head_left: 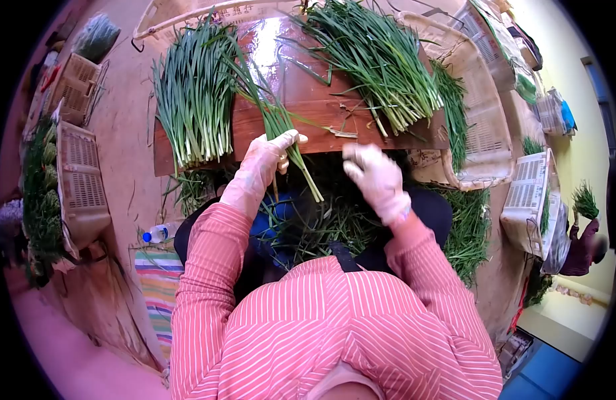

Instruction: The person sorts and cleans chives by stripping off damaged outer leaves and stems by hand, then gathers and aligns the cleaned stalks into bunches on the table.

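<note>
My left hand (268, 157), in a pale glove, is closed round a small bunch of green stalks (278, 121); the pale ends point down past my fingers and the leaves reach up over the wooden board (254, 123). My right hand (373, 175), also gloved, is just off the board's front edge, fingers curled; whether it holds anything is too small to tell. On the board's left lies a thick pile of green stalks (198, 93), white ends toward me. Another big pile (381, 63) lies at the right, its pale ends near the right edge.
Loose leaves (334, 227) cover my lap. Plastic crates stand at the left (81, 180), right (524, 193) and behind the board's right side (488, 127). A bottle (160, 233) lies on the floor at the left. At the far right another person (581, 250) holds a green bunch.
</note>
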`<action>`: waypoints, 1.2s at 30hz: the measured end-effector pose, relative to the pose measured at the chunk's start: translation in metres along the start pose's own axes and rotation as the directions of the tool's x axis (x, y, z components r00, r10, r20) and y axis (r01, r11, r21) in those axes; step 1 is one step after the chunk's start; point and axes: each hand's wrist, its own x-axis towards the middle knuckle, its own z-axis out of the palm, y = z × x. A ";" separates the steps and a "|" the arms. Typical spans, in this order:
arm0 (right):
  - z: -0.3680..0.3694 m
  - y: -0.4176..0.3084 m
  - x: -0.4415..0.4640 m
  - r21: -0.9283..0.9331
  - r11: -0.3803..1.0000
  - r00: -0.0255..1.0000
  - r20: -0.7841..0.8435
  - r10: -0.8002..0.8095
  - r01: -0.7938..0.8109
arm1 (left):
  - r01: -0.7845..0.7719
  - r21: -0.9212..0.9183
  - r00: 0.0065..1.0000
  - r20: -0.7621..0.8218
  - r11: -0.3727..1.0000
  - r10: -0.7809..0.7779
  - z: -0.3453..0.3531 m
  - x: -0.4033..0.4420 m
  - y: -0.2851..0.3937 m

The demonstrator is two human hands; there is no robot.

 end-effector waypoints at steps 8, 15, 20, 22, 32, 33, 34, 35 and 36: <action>0.063 -0.006 0.059 0.044 0.999 0.989 0.146 -0.010 0.003 | -0.092 0.017 0.996 0.021 0.996 0.091 -0.009 -0.001 0.012; 0.024 0.015 -0.020 -0.152 0.988 0.808 0.582 0.095 -0.006 | -0.041 0.145 0.968 -0.240 0.989 0.076 -0.009 0.000 0.018; 0.012 -0.048 0.030 0.471 0.849 0.889 0.457 -0.002 -0.240 | -0.071 0.157 0.984 -0.153 0.985 0.096 0.005 0.004 0.010; 0.036 -0.038 0.030 0.545 0.817 0.929 0.368 -0.031 -0.189 | -0.080 0.163 0.991 -0.094 0.983 0.096 0.006 0.005 0.006; 0.018 -0.040 0.020 0.551 0.804 0.918 0.395 -0.016 -0.223 | -0.090 0.359 0.995 0.082 0.929 0.064 0.002 0.002 0.010; 0.017 -0.042 0.019 0.513 0.834 0.919 0.394 -0.018 -0.203 | -0.098 0.369 0.995 0.047 0.924 0.087 0.004 0.002 0.009; 0.018 -0.043 0.017 0.479 0.852 0.920 0.391 0.008 -0.211 | -0.106 0.379 0.994 0.012 0.919 0.109 0.005 0.003 0.008; 0.019 -0.044 0.014 0.445 0.868 0.921 0.387 0.034 -0.219 | -0.108 0.384 0.994 0.022 0.917 0.108 0.002 0.006 0.006; 0.020 -0.040 0.012 0.439 0.864 0.889 0.457 0.021 -0.246 | -0.146 0.334 0.988 0.003 0.931 0.154 -0.003 0.011 0.003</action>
